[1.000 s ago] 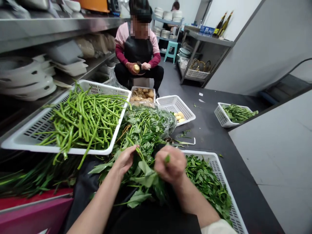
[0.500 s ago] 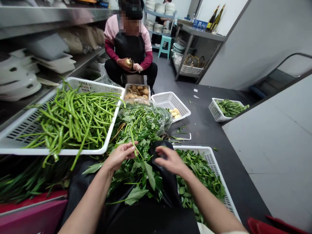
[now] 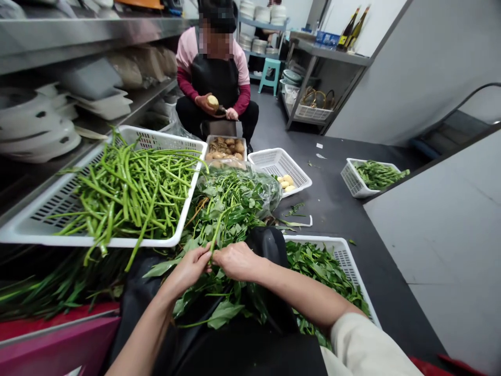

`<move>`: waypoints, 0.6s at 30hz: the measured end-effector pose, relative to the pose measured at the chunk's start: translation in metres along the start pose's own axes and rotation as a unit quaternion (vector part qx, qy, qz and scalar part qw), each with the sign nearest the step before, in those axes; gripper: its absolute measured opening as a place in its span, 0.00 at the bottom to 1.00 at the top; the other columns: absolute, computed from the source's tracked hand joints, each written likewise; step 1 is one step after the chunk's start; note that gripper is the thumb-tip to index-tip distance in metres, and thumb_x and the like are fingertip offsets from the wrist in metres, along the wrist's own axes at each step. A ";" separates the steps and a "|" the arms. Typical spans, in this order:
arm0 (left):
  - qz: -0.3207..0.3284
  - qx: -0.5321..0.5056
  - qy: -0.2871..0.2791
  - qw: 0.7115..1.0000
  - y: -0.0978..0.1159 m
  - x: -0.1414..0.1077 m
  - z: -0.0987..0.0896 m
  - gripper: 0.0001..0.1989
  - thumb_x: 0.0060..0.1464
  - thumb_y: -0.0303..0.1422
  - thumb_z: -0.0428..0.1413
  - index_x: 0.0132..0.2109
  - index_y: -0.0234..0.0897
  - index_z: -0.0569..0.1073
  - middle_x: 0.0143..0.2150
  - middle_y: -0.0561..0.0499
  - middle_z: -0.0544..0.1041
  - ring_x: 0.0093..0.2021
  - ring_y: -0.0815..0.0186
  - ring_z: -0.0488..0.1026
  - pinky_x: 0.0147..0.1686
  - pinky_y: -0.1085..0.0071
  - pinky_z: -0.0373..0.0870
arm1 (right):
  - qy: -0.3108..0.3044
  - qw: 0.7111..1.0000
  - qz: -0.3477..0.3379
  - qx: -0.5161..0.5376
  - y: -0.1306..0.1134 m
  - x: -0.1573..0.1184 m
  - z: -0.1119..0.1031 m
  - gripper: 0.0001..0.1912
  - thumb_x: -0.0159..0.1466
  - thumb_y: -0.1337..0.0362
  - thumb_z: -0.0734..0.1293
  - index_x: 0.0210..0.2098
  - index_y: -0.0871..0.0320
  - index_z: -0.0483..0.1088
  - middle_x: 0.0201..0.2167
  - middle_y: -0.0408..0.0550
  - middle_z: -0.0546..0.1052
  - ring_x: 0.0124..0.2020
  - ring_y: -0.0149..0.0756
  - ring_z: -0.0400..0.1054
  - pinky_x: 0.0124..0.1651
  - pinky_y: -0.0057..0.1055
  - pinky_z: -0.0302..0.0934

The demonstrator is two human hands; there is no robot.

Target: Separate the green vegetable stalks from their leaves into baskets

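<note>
A long green water spinach stem [image 3: 217,225] rises between my two hands over the leafy pile on my lap. Its lower part is pinched by my left hand [image 3: 195,267], thumb against fingers. My right hand [image 3: 238,261] is closed right beside it, fingertips at the same stem; their grip is partly hidden. Loose water spinach leaves [image 3: 221,313] lie below on my black apron. To the left, bare green stems [image 3: 133,188] fill a white basket [image 3: 164,242]. At my right, picked leaves [image 3: 324,277] lie in another white basket [image 3: 354,261].
Ahead, an open plastic bag [image 3: 270,190] holds more greens. A co-worker [image 3: 215,73] sits peeling a potato behind a box of potatoes [image 3: 226,149]. A white basket [image 3: 301,169] holds peeled ones. Shelving [image 3: 97,31] runs along the left; a long-green basket [image 3: 352,180] stands right.
My right hand has come left from above the leaf basket and closed at the stem beside my left hand. The view has shifted slightly left. The co-worker's hands have moved a little apart.
</note>
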State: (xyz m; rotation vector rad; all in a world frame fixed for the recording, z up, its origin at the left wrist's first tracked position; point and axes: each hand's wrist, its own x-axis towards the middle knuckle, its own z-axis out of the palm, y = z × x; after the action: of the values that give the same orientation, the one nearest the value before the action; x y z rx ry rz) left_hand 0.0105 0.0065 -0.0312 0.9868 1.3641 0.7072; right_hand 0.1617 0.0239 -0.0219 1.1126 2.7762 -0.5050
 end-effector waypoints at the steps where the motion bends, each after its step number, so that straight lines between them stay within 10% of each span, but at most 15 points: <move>1: 0.005 0.001 0.011 1.000 -0.001 0.000 -0.001 0.12 0.38 0.38 0.60 0.30 0.33 0.75 0.21 0.54 0.70 0.22 0.67 0.66 0.25 0.70 0.66 | 0.005 1.000 -0.004 -0.001 0.000 0.003 0.000 0.08 0.62 0.68 0.59 0.38 0.56 0.68 0.31 0.50 0.77 0.30 0.39 0.72 0.28 0.28 0.58; 6: 0.005 -0.026 0.062 0.998 0.005 -0.004 -0.007 0.13 0.36 0.36 0.61 0.32 0.33 0.75 0.22 0.55 0.70 0.22 0.68 0.66 0.25 0.72 0.64 | 0.060 0.998 0.007 0.005 0.012 0.019 0.003 0.10 0.64 0.64 0.57 0.41 0.53 0.68 0.32 0.49 0.77 0.33 0.40 0.71 0.30 0.28 0.56; 11: -0.035 -0.044 -0.019 0.998 0.007 -0.019 -0.007 0.15 0.35 0.37 0.63 0.32 0.34 0.76 0.20 0.57 0.67 0.20 0.71 0.62 0.23 0.74 0.60 | 0.128 0.969 0.189 0.090 0.044 0.032 0.010 0.09 0.64 0.65 0.57 0.35 0.54 0.69 0.33 0.50 0.76 0.36 0.39 0.69 0.34 0.28 0.55; 18: -0.053 -0.085 -0.072 0.992 0.005 -0.037 -0.009 0.15 0.35 0.38 0.64 0.31 0.34 0.75 0.21 0.56 0.64 0.22 0.72 0.59 0.22 0.76 0.57 | 0.312 0.713 0.327 0.536 0.093 0.033 0.011 0.13 0.58 0.60 0.65 0.20 0.57 0.61 0.20 0.41 0.68 0.24 0.30 0.61 0.30 0.24 0.53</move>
State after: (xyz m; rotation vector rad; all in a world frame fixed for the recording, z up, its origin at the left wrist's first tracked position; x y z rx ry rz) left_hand -0.0018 -0.0226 -0.0090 0.8077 1.2003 0.6486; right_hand 0.2016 0.1049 -0.0646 2.7410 1.9659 -2.0348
